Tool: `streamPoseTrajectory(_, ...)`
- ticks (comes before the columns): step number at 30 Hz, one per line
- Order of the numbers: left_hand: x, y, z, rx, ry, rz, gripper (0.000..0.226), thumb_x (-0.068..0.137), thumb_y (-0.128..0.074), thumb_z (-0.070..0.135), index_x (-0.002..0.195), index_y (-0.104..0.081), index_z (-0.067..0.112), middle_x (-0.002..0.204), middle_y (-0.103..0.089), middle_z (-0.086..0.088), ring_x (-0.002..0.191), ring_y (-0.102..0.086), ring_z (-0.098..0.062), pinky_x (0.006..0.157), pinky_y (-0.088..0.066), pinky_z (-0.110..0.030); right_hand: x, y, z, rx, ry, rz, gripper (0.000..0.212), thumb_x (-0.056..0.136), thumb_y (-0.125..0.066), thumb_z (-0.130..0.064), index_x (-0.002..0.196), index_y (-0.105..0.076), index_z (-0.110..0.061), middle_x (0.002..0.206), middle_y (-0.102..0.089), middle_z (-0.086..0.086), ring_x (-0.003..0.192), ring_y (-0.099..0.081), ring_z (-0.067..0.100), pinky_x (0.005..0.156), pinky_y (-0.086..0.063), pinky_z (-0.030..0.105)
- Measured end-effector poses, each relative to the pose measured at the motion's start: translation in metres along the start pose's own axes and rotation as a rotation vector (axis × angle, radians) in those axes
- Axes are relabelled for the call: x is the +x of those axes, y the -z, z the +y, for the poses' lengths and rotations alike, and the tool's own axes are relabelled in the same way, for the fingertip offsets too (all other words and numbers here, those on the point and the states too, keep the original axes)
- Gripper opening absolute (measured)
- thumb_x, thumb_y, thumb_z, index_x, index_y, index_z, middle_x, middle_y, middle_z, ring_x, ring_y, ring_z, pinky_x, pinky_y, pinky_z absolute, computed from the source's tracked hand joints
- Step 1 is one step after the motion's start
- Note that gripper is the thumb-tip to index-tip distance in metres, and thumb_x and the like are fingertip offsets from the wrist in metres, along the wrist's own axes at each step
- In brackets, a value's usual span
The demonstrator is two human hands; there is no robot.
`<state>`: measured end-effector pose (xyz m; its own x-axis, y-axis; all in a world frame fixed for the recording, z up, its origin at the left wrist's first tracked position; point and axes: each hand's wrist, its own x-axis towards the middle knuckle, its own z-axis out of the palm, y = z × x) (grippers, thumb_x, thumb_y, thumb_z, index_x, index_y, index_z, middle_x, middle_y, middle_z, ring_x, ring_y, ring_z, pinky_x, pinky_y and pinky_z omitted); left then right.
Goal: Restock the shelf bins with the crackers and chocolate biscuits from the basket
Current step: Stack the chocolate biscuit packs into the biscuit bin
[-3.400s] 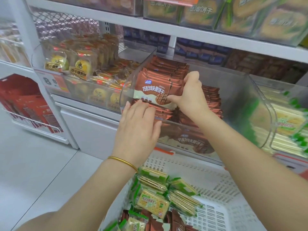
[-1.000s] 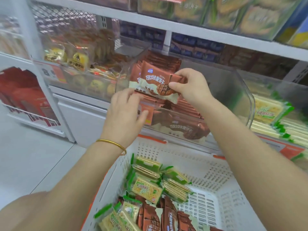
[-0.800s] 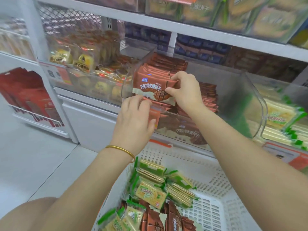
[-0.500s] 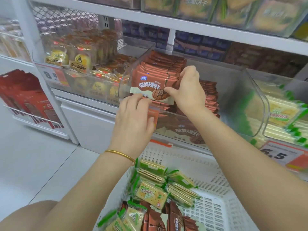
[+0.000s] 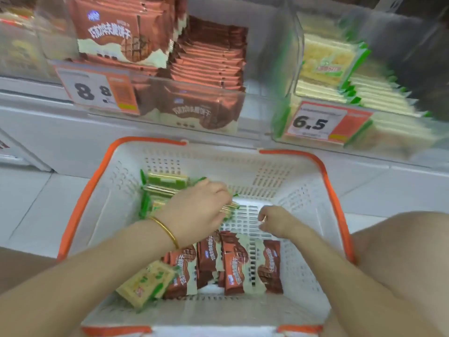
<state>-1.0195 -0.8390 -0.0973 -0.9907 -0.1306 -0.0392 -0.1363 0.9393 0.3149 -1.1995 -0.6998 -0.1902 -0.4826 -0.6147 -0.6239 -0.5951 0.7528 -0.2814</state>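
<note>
A white basket with an orange rim (image 5: 80,198) stands on the floor below the shelf. Green cracker packs (image 5: 165,183) lie at its far left, and one more cracker pack (image 5: 148,283) lies at the near left. Several brown chocolate biscuit packs (image 5: 233,263) lie along the near side. My left hand (image 5: 199,210) is down in the basket, its fingers curled round the edge of a green cracker pack (image 5: 229,210). My right hand (image 5: 274,220) hovers over the basket floor, fingers loosely curled, holding nothing.
On the shelf above, a clear bin of chocolate biscuits (image 5: 194,103) carries an 8.8 price tag (image 5: 94,91). To its right is a clear bin of green crackers (image 5: 340,69) with a 6.5 tag (image 5: 313,124). My knee (image 5: 401,251) is right of the basket.
Both hands have left the chocolate biscuit bin and dropped into the basket. My view has tilted down. The right hand has let go of the biscuit pack; the left now grips a cracker pack.
</note>
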Motion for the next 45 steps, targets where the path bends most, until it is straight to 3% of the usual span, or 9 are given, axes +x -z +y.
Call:
streamPoseTrajectory(3,0.001,-0.013,0.003,-0.036,0.025,-0.141,0.030,0.096,-0.044,0.028,0.124,-0.053,0.022,0.125,-0.052,0.006,0.118,-0.043,-0.010,0.102,-0.038,-0.027,0.021,-0.057,0.045,-0.183,-0.060,-0.105,0.044,0.090,-0.054,-0.010,0.132,-0.043,-0.011,0.136,-0.047,0.011,0.119,-0.052,0.030,0.094,-0.047,0.035)
streamPoseTrajectory(10,-0.008,-0.028,-0.002,0.039,0.053,-0.460,0.033,0.099,-0.039,0.032,0.131,-0.047,0.025,0.129,-0.048,0.006,0.115,-0.048,-0.012,0.091,-0.043,-0.028,0.026,-0.087,0.051,-0.453,-0.035,-0.073,0.044,0.087,-0.045,0.000,0.129,-0.042,-0.011,0.125,-0.047,0.013,0.114,-0.050,0.032,0.087,-0.049,0.044)
streamPoseTrajectory(17,0.000,-0.028,-0.004,0.053,0.024,-0.429,0.039,0.099,-0.041,0.033,0.136,-0.042,0.021,0.130,-0.048,0.002,0.116,-0.047,-0.017,0.095,-0.042,-0.035,0.020,-0.046,0.034,-0.443,-0.051,-0.238,0.030,0.083,-0.068,-0.018,0.109,-0.058,-0.011,0.115,-0.055,0.006,0.098,-0.059,0.023,0.080,-0.051,0.031)
streamPoseTrajectory(25,0.010,-0.011,0.005,-0.194,0.149,-0.243,0.064,0.091,-0.053,0.045,0.143,-0.027,0.018,0.138,-0.044,-0.003,0.117,-0.050,-0.019,0.093,-0.046,-0.035,-0.058,0.073,-0.051,-0.124,0.349,0.034,0.033,0.079,-0.075,-0.020,0.067,-0.045,-0.026,0.070,-0.046,-0.010,0.061,-0.042,0.006,0.056,-0.033,0.023)
streamPoseTrajectory(29,0.014,0.017,0.001,-0.390,0.222,-0.112,0.025,0.088,-0.061,0.038,0.097,-0.048,0.018,0.083,-0.054,0.004,0.076,-0.054,-0.015,0.060,-0.039,-0.023,-0.080,0.092,-0.078,0.367,0.491,0.079,0.013,0.076,-0.078,-0.012,0.079,-0.065,-0.013,0.072,-0.059,0.005,0.066,-0.055,0.014,0.065,-0.048,0.034)
streamPoseTrajectory(31,0.011,0.031,-0.007,-0.557,0.259,-0.048,0.023,0.087,-0.065,0.031,0.098,-0.055,0.013,0.088,-0.062,-0.001,0.080,-0.059,-0.016,0.068,-0.046,-0.022,-0.080,0.096,-0.087,0.574,0.506,0.128,0.011,0.079,-0.074,-0.012,0.086,-0.065,-0.012,0.079,-0.067,0.008,0.071,-0.062,0.016,0.069,-0.053,0.037)
streamPoseTrajectory(35,-0.001,0.056,-0.026,-0.922,0.374,0.253,0.019,0.086,-0.068,0.019,0.103,-0.065,0.013,0.102,-0.070,-0.006,0.096,-0.066,-0.022,0.089,-0.051,-0.047,-0.082,0.092,-0.103,0.996,0.445,0.101,0.033,0.078,-0.061,-0.038,0.097,-0.062,-0.012,0.086,-0.071,0.008,0.076,-0.068,0.021,0.065,-0.056,0.032)
streamPoseTrajectory(39,-0.011,0.080,-0.037,-1.231,0.481,0.573,0.022,0.078,-0.069,0.023,0.099,-0.064,0.017,0.101,-0.071,-0.007,0.096,-0.066,-0.027,0.086,-0.053,-0.047,-0.090,0.077,-0.133,1.057,0.495,-0.060,0.033,0.082,-0.062,-0.027,0.106,-0.058,-0.004,0.093,-0.071,0.012,0.074,-0.069,0.026,0.054,-0.055,0.026)
streamPoseTrajectory(45,-0.018,0.131,-0.056,-1.153,0.398,0.838,0.010,0.096,-0.051,0.016,0.097,-0.060,0.010,0.091,-0.066,-0.006,0.082,-0.062,-0.017,0.083,-0.053,-0.044,-0.091,0.118,-0.195,0.995,0.656,0.365,0.008,0.089,-0.062,-0.006,0.089,-0.059,-0.013,0.056,-0.061,0.001,0.042,-0.054,0.012,0.038,-0.037,0.022)
